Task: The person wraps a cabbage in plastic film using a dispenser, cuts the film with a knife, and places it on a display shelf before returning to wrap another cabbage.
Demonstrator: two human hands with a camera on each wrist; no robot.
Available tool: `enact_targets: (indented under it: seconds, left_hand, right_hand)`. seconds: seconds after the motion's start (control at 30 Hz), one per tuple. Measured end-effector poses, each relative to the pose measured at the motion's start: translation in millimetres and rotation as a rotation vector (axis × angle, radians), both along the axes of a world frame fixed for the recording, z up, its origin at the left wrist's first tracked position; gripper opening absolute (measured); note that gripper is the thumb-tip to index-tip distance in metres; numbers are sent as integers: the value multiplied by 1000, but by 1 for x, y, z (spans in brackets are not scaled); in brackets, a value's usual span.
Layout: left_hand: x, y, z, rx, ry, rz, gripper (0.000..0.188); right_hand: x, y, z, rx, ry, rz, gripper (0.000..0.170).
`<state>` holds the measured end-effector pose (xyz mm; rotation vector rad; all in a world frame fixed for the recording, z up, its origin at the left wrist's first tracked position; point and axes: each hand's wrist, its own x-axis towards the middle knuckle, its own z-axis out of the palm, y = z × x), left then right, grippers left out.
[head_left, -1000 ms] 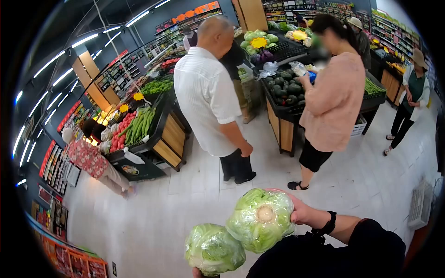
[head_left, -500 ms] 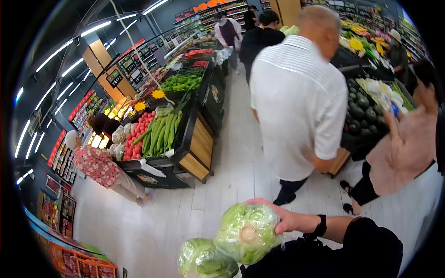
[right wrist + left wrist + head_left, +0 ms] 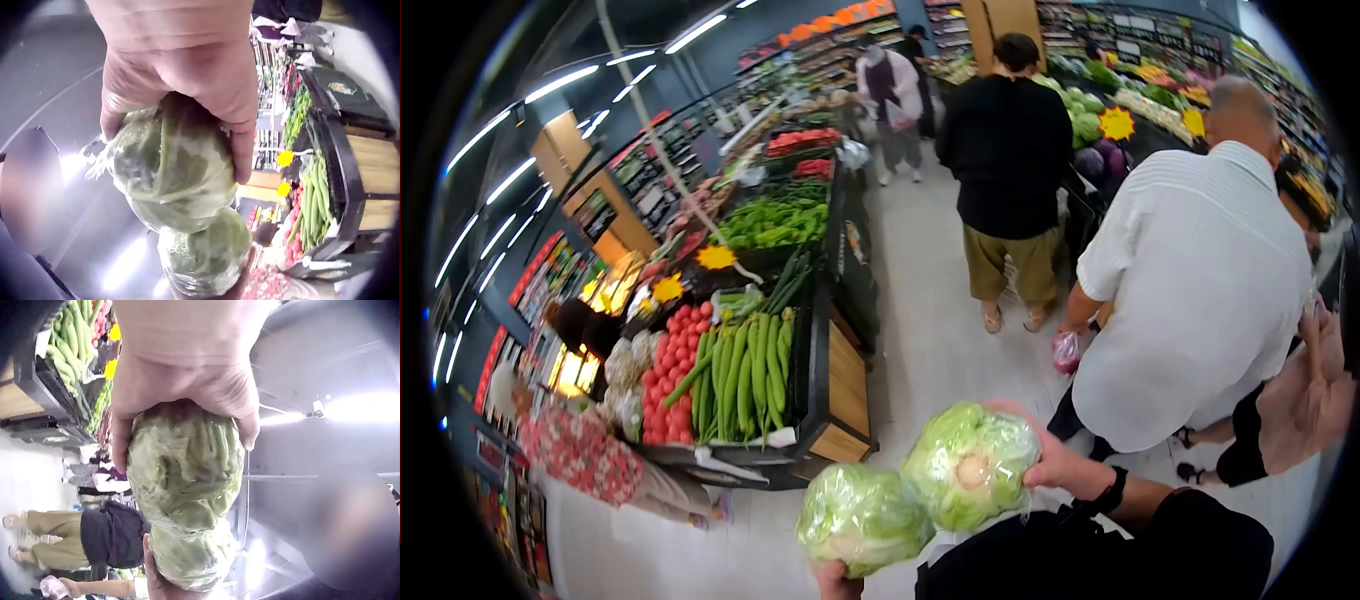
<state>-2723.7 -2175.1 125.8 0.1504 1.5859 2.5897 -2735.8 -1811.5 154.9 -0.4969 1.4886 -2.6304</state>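
Pale green, film-wrapped leafy heads, two, held up above the floor (image 3: 915,340) in front of the wearer's body, side by side with their edges meeting in the head view. Item one: left leafy head (image 3: 866,520), round, set slightly lower, carried by the left hand (image 3: 836,581); the left wrist view shows the fingers (image 3: 249,428) parted and clamped on opposite sides of it. Only a small part of this hand enters the head view, at the bottom edge. Item two: right leafy head (image 3: 970,465), its pale cut stem facing the head camera, gripped by the right hand (image 3: 1055,460), thumb bent over the near rim, fingers (image 3: 242,156) spread and curled round the sides. Right forearm bare, slanting up and leftward out of a black sleeve (image 3: 1210,540), with a black wristband (image 3: 1108,492) at the wrist. Beyond, to the left: one produce stand (image 3: 840,390) bearing long green gourds (image 3: 750,370) and red round produce (image 3: 670,385). To the right: one person in a white shirt (image 3: 1200,290), back turned, pink bag (image 3: 1066,352) in hand.
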Motion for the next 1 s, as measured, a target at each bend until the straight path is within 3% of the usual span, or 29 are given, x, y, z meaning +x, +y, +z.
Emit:
enact_targets:
  seconds: [0.03,0.07,0.17,0.3,0.4,0.6,0.77,0.83,1.0]
  left_hand:
    - [-33,-8,-13,-82,8,-29,111]
    - [-67,4,-2,55,-103,-39,111]
    - [-164,36,-9,-22,-130,-189,109]
    - [-304,92,-14,79,-179,-300,113]
    - [-404,135,0,-20,-25,-274,113]
    - [-571,169,36,-73,-63,-265,119]
    - [-688,168,13,-128,-83,-232,111]
    - [-729,193,26,50,-279,1,115]
    - [-948,225,5,63,-118,-217,114]
  right_hand:
    - [-15,5,-1,-11,-21,-47,117]
    - [-33,12,-1,-21,-39,-93,117]
    - [-91,27,4,-134,-91,-215,120]
    - [-185,63,-6,-143,-114,-382,124]
    - [-279,98,-8,-96,-48,-445,131]
    - [-455,151,19,-64,-55,-380,127]
    - [-593,172,25,-30,-40,-309,122]
    - [-650,177,22,-1,-36,-304,121]
    - [-825,199,20,73,49,-350,121]
